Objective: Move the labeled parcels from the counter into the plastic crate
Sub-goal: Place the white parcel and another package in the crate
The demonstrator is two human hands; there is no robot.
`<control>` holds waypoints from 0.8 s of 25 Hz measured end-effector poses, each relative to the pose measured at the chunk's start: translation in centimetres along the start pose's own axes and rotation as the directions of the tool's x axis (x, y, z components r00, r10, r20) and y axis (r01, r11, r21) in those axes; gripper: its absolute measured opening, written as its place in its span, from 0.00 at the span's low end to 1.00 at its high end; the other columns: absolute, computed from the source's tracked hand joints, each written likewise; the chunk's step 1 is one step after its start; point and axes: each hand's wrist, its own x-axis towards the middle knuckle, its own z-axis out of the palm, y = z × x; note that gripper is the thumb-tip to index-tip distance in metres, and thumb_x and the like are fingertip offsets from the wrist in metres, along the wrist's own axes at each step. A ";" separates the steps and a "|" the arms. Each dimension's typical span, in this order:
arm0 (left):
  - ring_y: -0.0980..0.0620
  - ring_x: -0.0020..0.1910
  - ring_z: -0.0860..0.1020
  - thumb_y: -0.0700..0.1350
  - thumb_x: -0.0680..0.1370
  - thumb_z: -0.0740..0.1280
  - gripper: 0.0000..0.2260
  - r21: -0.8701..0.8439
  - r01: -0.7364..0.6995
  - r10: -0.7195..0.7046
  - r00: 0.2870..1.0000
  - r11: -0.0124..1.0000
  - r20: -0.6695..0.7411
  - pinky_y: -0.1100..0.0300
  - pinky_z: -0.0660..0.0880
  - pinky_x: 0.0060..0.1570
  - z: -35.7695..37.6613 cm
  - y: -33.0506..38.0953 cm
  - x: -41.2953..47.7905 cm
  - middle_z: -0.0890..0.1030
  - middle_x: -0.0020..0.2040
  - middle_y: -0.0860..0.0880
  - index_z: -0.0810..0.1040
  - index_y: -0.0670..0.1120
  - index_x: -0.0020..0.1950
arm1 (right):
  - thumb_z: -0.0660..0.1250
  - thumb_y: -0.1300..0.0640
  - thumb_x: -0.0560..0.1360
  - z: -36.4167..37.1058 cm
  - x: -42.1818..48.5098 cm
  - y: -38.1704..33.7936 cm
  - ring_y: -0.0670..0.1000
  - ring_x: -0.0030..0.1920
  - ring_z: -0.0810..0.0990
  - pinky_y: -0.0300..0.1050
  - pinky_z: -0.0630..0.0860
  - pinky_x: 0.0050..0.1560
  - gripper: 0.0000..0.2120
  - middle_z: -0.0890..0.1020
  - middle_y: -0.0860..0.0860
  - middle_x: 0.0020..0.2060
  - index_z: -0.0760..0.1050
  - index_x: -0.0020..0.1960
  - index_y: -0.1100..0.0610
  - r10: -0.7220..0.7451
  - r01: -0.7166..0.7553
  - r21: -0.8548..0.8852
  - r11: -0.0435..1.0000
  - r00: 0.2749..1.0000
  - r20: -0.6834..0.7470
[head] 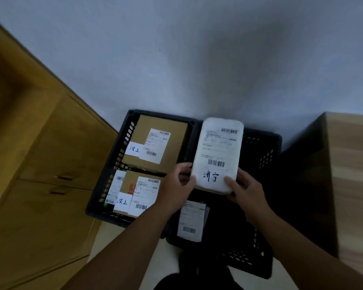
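Grey surface behind, wooden cabinet [40, 164] at left. Two labeled cardboard boxes [155, 141] are seen inside the black crate [122, 130]. The white parcel [218, 153] is gripped at its near end by the left hand [176, 185] and right hand [245, 189], fingers curled round its edges, above the adjoining crate [266, 147]. The wooden counter [352, 174] is at far right.

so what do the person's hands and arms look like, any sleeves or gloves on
The left hand and right hand are ungloved, and the left forearm and right forearm are uncovered down to the frame's edge. No sleeve, watch, ring or band shows, though the picture is dim.
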 end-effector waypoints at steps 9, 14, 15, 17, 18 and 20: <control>0.49 0.57 0.77 0.39 0.81 0.64 0.14 0.372 -0.045 0.016 0.997 0.927 0.080 0.49 0.77 0.56 5.9 -8.9 10.1 0.78 0.59 0.46 0.75 0.43 0.66 | 0.71 0.58 0.79 1.5 9.5 12.6 0.47 0.61 0.82 0.54 0.80 0.62 0.23 0.83 0.46 0.62 0.73 0.73 0.52 0.137 -0.141 -0.022 0.990 0.983 -0.119; 0.47 0.63 0.68 0.44 0.82 0.62 0.19 0.710 -0.175 0.017 0.974 0.682 0.224 0.55 0.74 0.55 8.9 -8.9 10.2 0.70 0.65 0.44 0.66 0.40 0.72 | 0.71 0.57 0.79 1.7 13.5 16.0 0.50 0.59 0.84 0.53 0.82 0.59 0.20 0.85 0.49 0.59 0.75 0.70 0.52 0.191 -0.186 0.045 0.981 0.971 -0.144; 0.47 0.63 0.68 0.44 0.82 0.62 0.19 0.728 -0.154 -0.022 0.974 0.668 0.226 0.56 0.73 0.55 9.6 -9.1 10.3 0.70 0.65 0.44 0.66 0.40 0.71 | 0.72 0.57 0.78 1.4 14.2 16.4 0.49 0.59 0.84 0.52 0.82 0.59 0.21 0.84 0.48 0.60 0.75 0.71 0.52 0.174 -0.173 0.021 0.985 0.975 -0.140; 0.47 0.63 0.68 0.46 0.82 0.61 0.19 0.747 -0.100 -0.100 0.971 0.657 0.217 0.56 0.73 0.54 10.6 -9.5 10.9 0.69 0.64 0.44 0.66 0.39 0.70 | 0.73 0.57 0.78 1.1 15.2 17.4 0.45 0.60 0.83 0.48 0.81 0.59 0.23 0.84 0.46 0.61 0.74 0.71 0.51 0.137 -0.145 -0.062 0.987 0.983 -0.121; 0.46 0.62 0.69 0.46 0.82 0.61 0.19 0.757 -0.072 -0.139 0.967 0.650 0.212 0.56 0.73 0.54 11.1 -10.0 11.5 0.69 0.64 0.43 0.67 0.38 0.69 | 0.73 0.56 0.77 1.1 15.7 17.9 0.44 0.60 0.82 0.46 0.81 0.60 0.24 0.83 0.45 0.61 0.73 0.72 0.51 0.125 -0.137 -0.102 0.985 0.986 -0.114; 0.46 0.62 0.71 0.46 0.82 0.61 0.18 0.767 0.004 -0.244 0.949 0.642 0.199 0.57 0.73 0.54 11.6 -10.8 12.9 0.70 0.64 0.42 0.68 0.37 0.68 | 0.73 0.56 0.77 1.6 16.4 19.2 0.43 0.61 0.81 0.42 0.79 0.61 0.26 0.82 0.46 0.63 0.72 0.73 0.52 0.094 -0.114 -0.189 0.975 0.989 -0.113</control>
